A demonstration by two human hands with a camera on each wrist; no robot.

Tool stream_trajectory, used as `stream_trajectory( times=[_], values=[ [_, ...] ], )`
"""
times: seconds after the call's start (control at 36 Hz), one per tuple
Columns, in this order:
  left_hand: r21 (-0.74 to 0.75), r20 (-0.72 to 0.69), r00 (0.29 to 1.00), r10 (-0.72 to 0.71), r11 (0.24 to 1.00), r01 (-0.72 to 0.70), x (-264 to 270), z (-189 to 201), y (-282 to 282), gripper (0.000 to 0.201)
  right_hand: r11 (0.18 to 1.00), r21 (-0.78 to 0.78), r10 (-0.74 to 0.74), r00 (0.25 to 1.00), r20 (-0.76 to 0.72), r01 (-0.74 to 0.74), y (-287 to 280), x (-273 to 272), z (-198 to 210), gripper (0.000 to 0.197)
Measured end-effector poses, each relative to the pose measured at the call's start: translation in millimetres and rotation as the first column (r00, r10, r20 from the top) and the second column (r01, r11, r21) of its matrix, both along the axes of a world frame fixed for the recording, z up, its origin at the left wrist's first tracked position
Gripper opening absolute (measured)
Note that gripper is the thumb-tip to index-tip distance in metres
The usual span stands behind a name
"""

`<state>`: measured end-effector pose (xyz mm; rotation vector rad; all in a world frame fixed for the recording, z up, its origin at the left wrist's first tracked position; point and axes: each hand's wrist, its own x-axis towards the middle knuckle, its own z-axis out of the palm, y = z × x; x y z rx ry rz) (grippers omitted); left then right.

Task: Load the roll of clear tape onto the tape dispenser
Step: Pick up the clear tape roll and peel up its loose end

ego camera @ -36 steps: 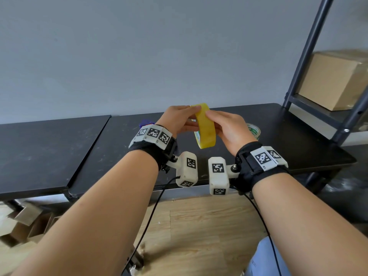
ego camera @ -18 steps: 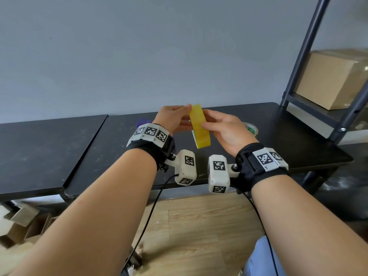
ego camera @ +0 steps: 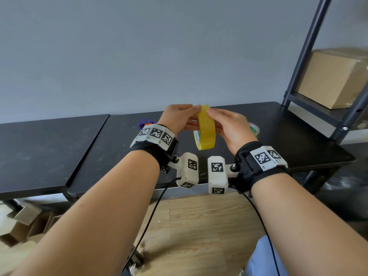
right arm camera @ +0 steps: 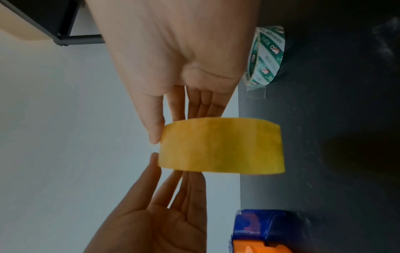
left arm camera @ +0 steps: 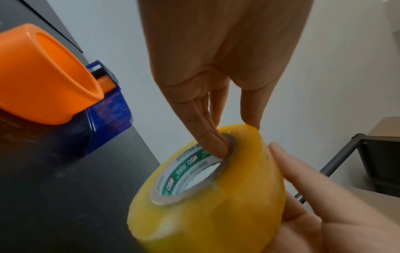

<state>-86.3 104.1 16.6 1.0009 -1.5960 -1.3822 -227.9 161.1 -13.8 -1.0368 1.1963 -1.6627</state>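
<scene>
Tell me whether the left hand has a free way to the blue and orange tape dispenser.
Probably not yet: the left hand grips the tape roll. The tape dispenser lies close beside it on the table, nothing between.

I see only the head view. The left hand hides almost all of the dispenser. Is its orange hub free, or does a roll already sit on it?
Observer: The left wrist view shows the orange hub of the tape dispenser bare, with no roll on it.
Operator: And the grip?
Observer: The left hand hooks its fingers inside the core of the roll of clear tape, with the thumb on the outer face.
</scene>
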Motion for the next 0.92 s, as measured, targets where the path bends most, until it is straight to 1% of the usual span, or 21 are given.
stream_trajectory(
  times=[0.08, 0.19, 0.33, 0.47, 0.56, 0.69, 0.81, 0.86, 0.89, 0.92],
  values=[
    [0.019, -0.029, 0.999, 0.035, 0.999, -0.034, -1, 1, 1, 0.032, 1.0, -0.001, 0.006, 1.0, -0.011, -0.007, -1, 1, 1, 0.022],
    [0.052, -0.067, 0.997, 0.038, 0.998, -0.035, -2, 4, 4, 0.035, 0.999, -0.021, 0.039, 0.999, 0.011, -0.039, 0, 0, 3, 0.025],
    [0.064, -0.088, 0.994, 0.059, 0.997, -0.053, -1, 8, 5, 0.03, 0.99, -0.041, 0.132, 0.991, 0.007, -0.132, 3, -3, 4, 0.025],
    [0.065, -0.094, 0.994, 0.054, 0.997, -0.048, 1, 9, 6, 0.03, 0.981, -0.033, 0.194, 0.981, 0.003, -0.193, 4, -7, 3, 0.038],
    [0.066, -0.1, 0.993, 0.06, 0.996, -0.053, 1, 10, 7, 0.03, 0.978, -0.018, 0.209, 0.978, 0.002, -0.208, 4, -7, 3, 0.042],
    [0.053, -0.089, 0.995, 0.053, 0.997, -0.048, 2, 12, 11, 0.026, 0.987, -0.002, 0.16, 0.987, -0.01, -0.16, 4, -6, 4, 0.042],
    [0.016, -0.058, 0.998, 0.025, 1.0, -0.024, -1, 15, 15, 0.007, 0.999, 0.002, 0.036, 0.999, -0.013, -0.036, 1, -2, 4, 0.036],
    [0.01, -0.036, 0.999, 0.017, 1.0, -0.017, -4, 15, 16, 0.014, 1.0, -0.002, -0.014, 1.0, -0.014, 0.014, 0, 0, 4, 0.034],
    [0.006, -0.034, 0.999, 0.019, 1.0, -0.019, -4, 16, 17, 0.015, 1.0, -0.005, -0.03, 0.999, -0.011, 0.03, 0, 0, 4, 0.032],
    [0.009, -0.043, 0.999, 0.017, 1.0, -0.016, -4, 17, 18, 0.01, 0.999, -0.009, -0.039, 0.999, -0.01, 0.039, 0, 1, 5, 0.028]
  ],
)
